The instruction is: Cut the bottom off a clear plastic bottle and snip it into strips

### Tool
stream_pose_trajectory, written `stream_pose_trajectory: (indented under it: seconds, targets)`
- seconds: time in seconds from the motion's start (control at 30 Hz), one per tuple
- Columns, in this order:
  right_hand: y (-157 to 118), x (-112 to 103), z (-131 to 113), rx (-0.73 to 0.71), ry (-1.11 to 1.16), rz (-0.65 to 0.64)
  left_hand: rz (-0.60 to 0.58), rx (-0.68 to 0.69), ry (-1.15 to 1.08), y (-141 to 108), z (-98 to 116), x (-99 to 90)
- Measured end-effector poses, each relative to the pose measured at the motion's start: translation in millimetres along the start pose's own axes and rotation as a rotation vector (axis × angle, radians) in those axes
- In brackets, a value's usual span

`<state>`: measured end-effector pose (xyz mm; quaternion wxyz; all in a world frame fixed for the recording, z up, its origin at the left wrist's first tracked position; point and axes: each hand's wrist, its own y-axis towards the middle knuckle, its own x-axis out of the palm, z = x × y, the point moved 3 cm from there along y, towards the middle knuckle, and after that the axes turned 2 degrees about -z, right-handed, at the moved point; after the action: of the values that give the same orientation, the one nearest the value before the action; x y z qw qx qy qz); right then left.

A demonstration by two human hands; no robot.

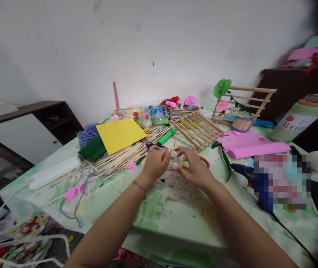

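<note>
My left hand [156, 160] is closed, its thumb pressed against the curled fingers. Whatever it pinches, if anything, is too small to make out. My right hand [192, 165] curves its thumb and fingers around a small clear plastic piece [177, 159], possibly part of a bottle. That piece lies between the two hands, low over the table. Partly hidden behind my right hand is a red loop handle [205, 162]. Black-handled scissors [152, 144] and a bright green utility knife [167, 136] lie just beyond my left hand.
Thin wooden sticks [120, 152] and a yellow sheet [121, 134] cover the left side. A slatted stick panel [198, 128] and plastic bottles [147, 118] stand behind. At right are a blue glue gun [242, 170], its cord, pink paper [256, 147] and a green tumbler [295, 119].
</note>
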<state>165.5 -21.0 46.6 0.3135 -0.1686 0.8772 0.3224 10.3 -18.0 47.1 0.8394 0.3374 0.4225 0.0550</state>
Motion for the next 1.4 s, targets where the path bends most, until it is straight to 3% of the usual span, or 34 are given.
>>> stream_pose_trajectory:
  seconds: [0.1, 0.2, 0.33, 0.43, 0.5, 0.6, 0.67, 0.8, 0.93, 1.07, 1.2, 1.4]
  targets:
    - [-1.6, 1.0, -4.2, -0.030, 0.347, -0.039, 0.063, -0.034, -0.249, -1.8, -1.5, -3.5]
    - [-1.8, 2.8, -2.3, 0.016, 0.510, -0.043, 0.110, -0.119, -0.384, -4.8, -4.8, -1.9]
    - [1.1, 6.1, 12.1, 0.243, 0.820, -0.015, 0.122, -0.208, -0.522, -8.6, -7.8, 3.6]
    - [2.0, 11.0, 18.5, 0.441, 1.089, -0.114, 0.115, -0.239, -0.677, -8.5, -8.0, 5.4]
    - [2.1, 11.7, 18.7, 0.492, 1.149, -0.178, 0.099, -0.244, -0.730, -6.1, -7.7, 5.9]
    - [3.2, 7.0, 20.0, 0.470, 1.136, -0.098, 0.074, -0.251, -0.790, -0.8, -8.2, 8.7]
    - [4.2, 2.8, 23.2, 0.461, 1.097, 0.003, 0.039, -0.342, -0.931, 1.5, -10.8, 15.0]
    - [7.1, -3.9, 30.3, 0.441, 0.948, 0.144, -0.169, -0.554, -1.237, 1.4, -12.8, 30.1]
    - [8.2, -7.9, 36.7, 0.513, 0.861, 0.219, -0.052, -0.609, -1.271, 2.9, -17.0, 24.6]
    - [7.5, -13.5, 40.3, 0.563, 0.832, 0.306, -0.044, -0.578, -1.206, 6.1, -19.0, 15.7]
    - [7.4, -16.3, 39.1, 0.577, 0.740, 0.312, -0.041, -0.587, -1.012, 6.3, -25.0, 12.5]
    - [3.8, -12.1, 39.2, 0.614, 0.407, 0.394, 0.082, -0.547, -0.778, 3.5, -31.2, 13.0]
